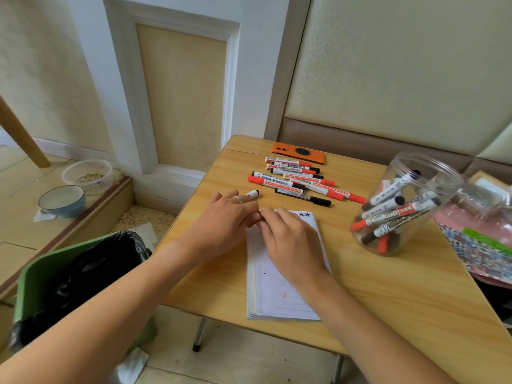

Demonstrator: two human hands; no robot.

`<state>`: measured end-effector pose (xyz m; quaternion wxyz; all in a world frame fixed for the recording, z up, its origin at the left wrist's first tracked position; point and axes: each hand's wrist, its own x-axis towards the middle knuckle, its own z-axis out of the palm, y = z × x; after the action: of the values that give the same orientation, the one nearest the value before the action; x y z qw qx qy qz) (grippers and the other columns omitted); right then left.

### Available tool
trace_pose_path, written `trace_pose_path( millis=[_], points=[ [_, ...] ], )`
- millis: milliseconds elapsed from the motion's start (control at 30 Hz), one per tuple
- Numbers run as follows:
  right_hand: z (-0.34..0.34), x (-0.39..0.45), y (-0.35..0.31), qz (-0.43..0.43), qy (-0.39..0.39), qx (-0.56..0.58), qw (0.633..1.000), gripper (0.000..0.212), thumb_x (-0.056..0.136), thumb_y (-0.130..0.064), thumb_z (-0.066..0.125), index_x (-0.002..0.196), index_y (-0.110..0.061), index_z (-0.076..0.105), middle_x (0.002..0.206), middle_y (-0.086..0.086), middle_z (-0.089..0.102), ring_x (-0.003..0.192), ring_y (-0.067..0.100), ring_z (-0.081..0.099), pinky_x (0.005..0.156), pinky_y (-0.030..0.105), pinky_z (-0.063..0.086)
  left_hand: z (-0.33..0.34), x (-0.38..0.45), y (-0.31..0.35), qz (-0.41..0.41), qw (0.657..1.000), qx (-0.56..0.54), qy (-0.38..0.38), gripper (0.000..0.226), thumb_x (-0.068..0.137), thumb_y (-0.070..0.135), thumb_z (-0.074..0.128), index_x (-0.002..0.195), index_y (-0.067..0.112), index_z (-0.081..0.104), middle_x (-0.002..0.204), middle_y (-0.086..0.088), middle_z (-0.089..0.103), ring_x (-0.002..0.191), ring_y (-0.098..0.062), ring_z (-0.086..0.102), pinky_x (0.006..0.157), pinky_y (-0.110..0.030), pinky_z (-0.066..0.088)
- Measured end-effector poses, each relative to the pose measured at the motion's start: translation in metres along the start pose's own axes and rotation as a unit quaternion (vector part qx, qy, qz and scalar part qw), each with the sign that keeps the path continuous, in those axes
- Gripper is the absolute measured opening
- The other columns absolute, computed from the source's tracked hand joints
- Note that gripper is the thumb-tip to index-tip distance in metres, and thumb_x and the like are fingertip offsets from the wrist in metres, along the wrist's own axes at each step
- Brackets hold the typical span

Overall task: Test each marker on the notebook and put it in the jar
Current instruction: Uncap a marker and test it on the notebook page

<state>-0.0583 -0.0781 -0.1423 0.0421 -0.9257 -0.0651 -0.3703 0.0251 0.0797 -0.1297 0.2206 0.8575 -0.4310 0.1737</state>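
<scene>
My left hand (224, 220) grips a white marker (252, 193), and only the marker's black-tipped end sticks out past my ringed finger. My right hand (291, 239) lies over the top of the open notebook (277, 295). Its curled fingers meet my left fingertips, and what they hold is hidden. Red and black scribbles mark the notebook page. Several red and black whiteboard markers (299, 181) lie in a pile behind my hands. At the right stands a clear plastic jar (415, 167), without a lid, with several markers inside.
An orange phone case (299, 152) lies at the far edge of the small wooden table (388, 286). Plastic bags and patterned items (482, 245) crowd the right edge. On the floor to the left are a green bin (36, 273) with a black liner, a bowl (62, 200) and a clear tub (87, 174).
</scene>
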Motion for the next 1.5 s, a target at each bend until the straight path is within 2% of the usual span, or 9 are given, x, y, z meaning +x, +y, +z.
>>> trace_pose_path(
  millis=[167, 400, 500, 633, 733, 833, 1167, 1300, 1500],
  points=[
    [-0.002, 0.001, -0.003, 0.018, -0.032, -0.01, 0.999, 0.028, 0.103, -0.035, 0.044, 0.095, -0.021, 0.066, 0.068, -0.005, 0.056, 0.053, 0.021, 0.057, 0.048, 0.026, 0.026, 0.003, 0.0, -0.007, 0.009, 1.0, 0.004, -0.009, 0.033, 0.1, 0.042, 0.026, 0.076, 0.027, 0.043, 0.081, 0.016, 0.041, 0.08, -0.016, 0.039, 0.066, -0.036, 0.025],
    [-0.003, 0.0, -0.001, 0.041, -0.048, -0.004, 0.998, 0.029, 0.103, -0.043, 0.046, 0.094, -0.023, 0.066, 0.058, -0.003, 0.059, 0.048, 0.025, 0.057, 0.048, 0.025, 0.023, -0.001, -0.001, -0.011, 0.022, 0.999, 0.018, 0.021, 0.028, 0.101, 0.033, 0.043, 0.078, 0.026, 0.056, 0.08, 0.018, 0.042, 0.076, -0.013, 0.036, 0.065, -0.033, 0.023],
    [-0.001, 0.0, -0.002, 0.064, -0.036, -0.002, 0.997, 0.037, 0.104, -0.047, 0.041, 0.093, -0.021, 0.065, 0.06, -0.003, 0.06, 0.05, 0.026, 0.057, 0.047, 0.026, 0.024, -0.005, -0.001, -0.008, 0.012, 0.999, 0.001, 0.034, 0.03, 0.102, 0.039, 0.037, 0.082, 0.027, 0.056, 0.078, 0.016, 0.044, 0.075, -0.013, 0.039, 0.065, -0.032, 0.02],
    [-0.004, 0.0, -0.003, 0.097, -0.009, 0.014, 0.995, 0.026, 0.103, -0.031, 0.041, 0.098, -0.015, 0.061, 0.08, -0.001, 0.061, 0.063, 0.021, 0.056, 0.057, 0.023, 0.025, -0.004, -0.005, -0.015, -0.029, 0.998, 0.021, 0.044, 0.025, 0.097, 0.039, 0.049, 0.101, 0.025, 0.07, 0.096, 0.005, 0.061, 0.089, -0.019, 0.054, 0.073, -0.037, 0.043],
    [-0.007, 0.001, -0.004, 0.101, -0.005, -0.006, 0.995, 0.033, 0.095, -0.021, 0.036, 0.105, -0.013, 0.066, 0.097, 0.002, 0.061, 0.075, 0.02, 0.056, 0.066, 0.022, 0.022, 0.003, -0.005, -0.015, -0.047, 0.997, 0.052, 0.033, 0.019, 0.094, 0.037, 0.064, 0.107, 0.026, 0.074, 0.105, 0.002, 0.062, 0.097, -0.021, 0.054, 0.078, -0.039, 0.046],
    [-0.006, 0.0, -0.004, 0.113, -0.024, 0.008, 0.993, 0.025, 0.094, -0.009, 0.05, 0.115, -0.012, 0.064, 0.105, 0.003, 0.065, 0.08, 0.02, 0.061, 0.065, 0.02, 0.033, 0.011, -0.001, -0.011, -0.059, 0.995, 0.066, 0.034, 0.018, 0.094, 0.035, 0.065, 0.105, 0.024, 0.075, 0.104, 0.0, 0.062, 0.098, -0.021, 0.054, 0.077, -0.037, 0.044],
    [-0.003, 0.002, 0.001, 0.13, -0.091, 0.079, 0.984, 0.003, 0.102, -0.014, 0.059, 0.104, -0.014, 0.056, 0.093, 0.001, 0.063, 0.076, 0.013, 0.049, 0.056, 0.011, 0.025, 0.015, -0.003, -0.011, -0.082, 0.994, 0.038, 0.055, 0.024, 0.096, 0.027, 0.063, 0.119, 0.019, 0.067, 0.11, -0.004, 0.064, 0.098, -0.022, 0.057, 0.076, -0.031, 0.046],
    [-0.001, 0.001, 0.0, 0.12, -0.102, 0.048, 0.986, 0.011, 0.105, -0.025, 0.057, 0.099, -0.017, 0.055, 0.073, -0.002, 0.062, 0.061, 0.015, 0.046, 0.048, 0.024, 0.025, 0.014, -0.003, -0.01, -0.076, 0.995, 0.031, 0.049, 0.015, 0.097, 0.023, 0.061, 0.111, 0.018, 0.064, 0.107, -0.003, 0.064, 0.094, -0.02, 0.055, 0.072, -0.027, 0.042],
    [-0.011, 0.001, -0.001, 0.107, -0.135, 0.17, 0.97, 0.021, 0.095, -0.034, 0.03, 0.085, -0.021, 0.043, 0.077, -0.007, 0.052, 0.072, 0.014, 0.047, 0.058, 0.032, 0.035, 0.014, -0.002, -0.007, -0.095, 0.993, 0.033, 0.062, 0.005, 0.098, 0.022, 0.059, 0.099, 0.017, 0.058, 0.093, -0.003, 0.062, 0.085, -0.021, 0.054, 0.065, -0.032, 0.045]
  ],
)
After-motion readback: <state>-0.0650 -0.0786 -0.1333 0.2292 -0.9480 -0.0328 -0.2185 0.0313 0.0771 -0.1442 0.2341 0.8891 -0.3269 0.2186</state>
